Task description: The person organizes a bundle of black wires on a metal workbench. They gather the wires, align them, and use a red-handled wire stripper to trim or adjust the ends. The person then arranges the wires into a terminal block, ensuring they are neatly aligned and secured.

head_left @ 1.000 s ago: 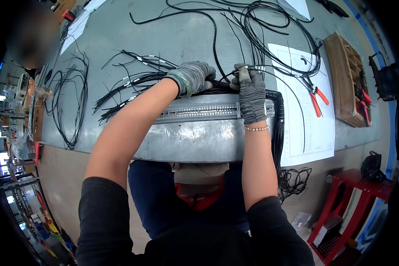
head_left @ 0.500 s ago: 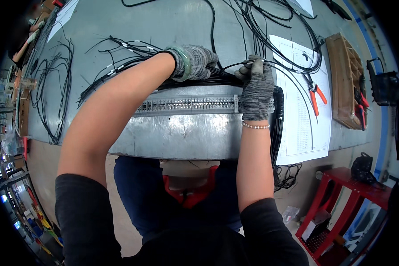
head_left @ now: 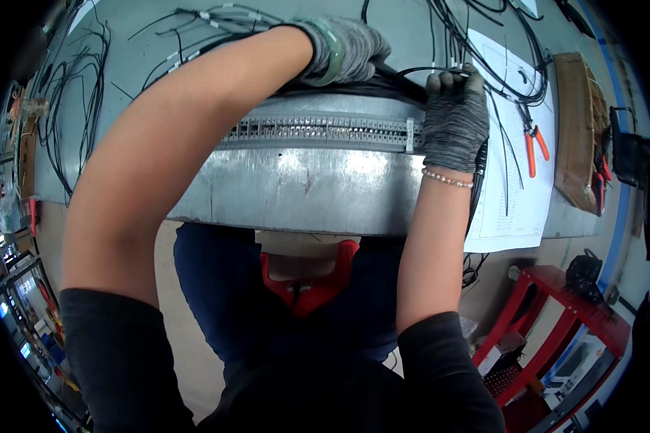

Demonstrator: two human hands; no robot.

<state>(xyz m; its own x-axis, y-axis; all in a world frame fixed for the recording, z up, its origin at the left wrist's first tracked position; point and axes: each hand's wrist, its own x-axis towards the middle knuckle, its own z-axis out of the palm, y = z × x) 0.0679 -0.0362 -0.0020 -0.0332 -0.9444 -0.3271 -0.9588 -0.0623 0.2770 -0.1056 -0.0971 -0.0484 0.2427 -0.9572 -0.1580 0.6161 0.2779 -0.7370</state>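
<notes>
In the head view, we see the work as handling black cables, one lead being singled out beside a thicker run. Our right hand (head_left: pixel 455 119) has its fingers folded in, with next to no gap at the tips, around a thin black cable (head_left: pixel 419 69); the cable crosses at the fingertips and arcs leftward toward our left hand (head_left: pixel 350 50). That hand is curled over the black cable bundle (head_left: pixel 404 86), its palm turned away, so we cannot tell how tightly it grips, if at all. The bundle runs between the two hands, just beyond the grey terminal strip (head_left: pixel 325 131) on the metal table (head_left: pixel 303 187). We judge that the next move calls for a steady pinch on the lead while the bundle stays together, without snagging neighbouring wires.
</notes>
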